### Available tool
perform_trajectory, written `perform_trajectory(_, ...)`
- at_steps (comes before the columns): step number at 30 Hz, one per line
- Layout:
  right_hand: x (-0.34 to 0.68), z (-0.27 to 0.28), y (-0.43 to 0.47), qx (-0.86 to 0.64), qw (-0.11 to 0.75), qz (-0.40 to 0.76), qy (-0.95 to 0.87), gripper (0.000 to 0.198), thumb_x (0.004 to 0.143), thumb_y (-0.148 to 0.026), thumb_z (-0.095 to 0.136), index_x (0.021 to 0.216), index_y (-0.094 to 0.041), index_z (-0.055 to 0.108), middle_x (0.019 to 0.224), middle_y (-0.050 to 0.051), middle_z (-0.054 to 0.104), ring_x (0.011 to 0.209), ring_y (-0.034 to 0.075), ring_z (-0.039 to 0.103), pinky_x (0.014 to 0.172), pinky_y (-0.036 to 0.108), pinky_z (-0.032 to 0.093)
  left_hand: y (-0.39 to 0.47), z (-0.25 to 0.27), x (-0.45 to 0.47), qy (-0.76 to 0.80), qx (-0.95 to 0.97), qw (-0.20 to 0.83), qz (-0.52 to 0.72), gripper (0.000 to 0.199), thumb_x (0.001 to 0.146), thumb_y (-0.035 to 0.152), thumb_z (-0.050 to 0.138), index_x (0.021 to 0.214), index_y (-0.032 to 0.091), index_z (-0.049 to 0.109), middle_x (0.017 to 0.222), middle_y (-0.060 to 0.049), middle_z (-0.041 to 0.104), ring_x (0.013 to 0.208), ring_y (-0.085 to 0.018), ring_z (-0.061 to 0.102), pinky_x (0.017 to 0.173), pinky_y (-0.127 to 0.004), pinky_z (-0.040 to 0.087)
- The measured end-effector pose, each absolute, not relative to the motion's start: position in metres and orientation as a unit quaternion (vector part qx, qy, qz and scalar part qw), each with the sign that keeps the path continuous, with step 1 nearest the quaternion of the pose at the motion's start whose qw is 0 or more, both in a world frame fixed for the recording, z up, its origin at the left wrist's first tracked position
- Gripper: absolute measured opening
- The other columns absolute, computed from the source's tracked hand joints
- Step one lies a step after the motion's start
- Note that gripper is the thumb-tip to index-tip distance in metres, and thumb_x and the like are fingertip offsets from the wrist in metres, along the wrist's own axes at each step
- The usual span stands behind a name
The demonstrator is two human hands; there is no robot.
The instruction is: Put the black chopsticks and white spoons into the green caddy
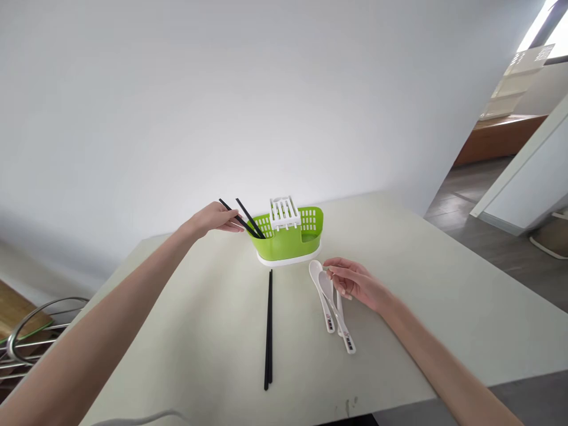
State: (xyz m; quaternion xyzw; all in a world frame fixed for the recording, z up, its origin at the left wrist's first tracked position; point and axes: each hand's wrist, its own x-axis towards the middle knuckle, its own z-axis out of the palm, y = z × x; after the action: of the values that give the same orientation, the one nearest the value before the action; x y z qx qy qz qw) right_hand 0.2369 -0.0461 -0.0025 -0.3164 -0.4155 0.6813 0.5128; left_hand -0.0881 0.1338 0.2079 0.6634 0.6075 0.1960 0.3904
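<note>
My left hand [218, 217] is closed on a black chopstick [243, 222] at the left end of a green basket [288, 244]. The lower end of that chopstick is inside the basket. A second black chopstick [249, 216] leans beside it, over the basket's rim. My right hand [355, 283] has its fingers curled in a pinch at the bowl of a white spoon [327, 287]. That spoon crosses over another white spoon [316, 273] and a third one partly hidden under my fingers. Two more black chopsticks [268, 331] lie side by side on the table.
A white slatted piece [284, 212] sits across the middle of the basket, which stands on a white base [290, 260]. The pale table [213, 331] meets a wall behind. A metal rack [35, 340] is at the lower left, and a cable [142, 420] lies along the near edge.
</note>
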Motion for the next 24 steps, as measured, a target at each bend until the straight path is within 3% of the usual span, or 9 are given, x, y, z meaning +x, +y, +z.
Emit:
perform_trajectory(9, 0.237, -0.005, -0.043, -0.313, 0.512, 0.682, -0.419, 0.029, 0.092, -0.041, 0.078, 0.113, -0.021, 0.076, 0.087, 0.0, 0.066, 0.054, 0.006, 0.051, 0.044, 0.02, 0.043, 0.161, 0.19, -0.08, 0.616, 0.724, 0.27, 0.152, 0.03, 0.076, 0.045, 0.078, 0.08, 0.016, 0.077, 0.106, -0.014, 0.081, 0.088, -0.025, 0.077, 0.068, -0.03, 0.061)
perform_trajectory(15, 0.236, -0.003, -0.044, -0.318, 0.51, 0.68, -0.42, 0.03, 0.091, -0.043, 0.079, 0.111, -0.022, 0.076, 0.086, 0.0, 0.067, 0.055, 0.007, 0.052, 0.043, 0.02, 0.04, 0.164, 0.182, -0.079, 0.652, 0.71, 0.209, 0.163, 0.027, 0.075, 0.045, 0.078, 0.077, 0.018, 0.077, 0.095, -0.011, 0.082, 0.094, -0.027, 0.077, 0.074, -0.03, 0.06)
perform_trajectory(24, 0.236, -0.002, -0.044, -0.326, 0.509, 0.677, -0.419, 0.031, 0.09, -0.044, 0.079, 0.11, -0.021, 0.076, 0.086, 0.0, 0.066, 0.055, 0.007, 0.051, 0.044, 0.02, 0.04, 0.157, 0.174, -0.076, 0.62, 0.707, 0.28, 0.195, 0.043, 0.069, 0.059, 0.085, 0.073, 0.017, 0.079, 0.091, -0.012, 0.082, 0.093, -0.028, 0.077, 0.085, -0.036, 0.06)
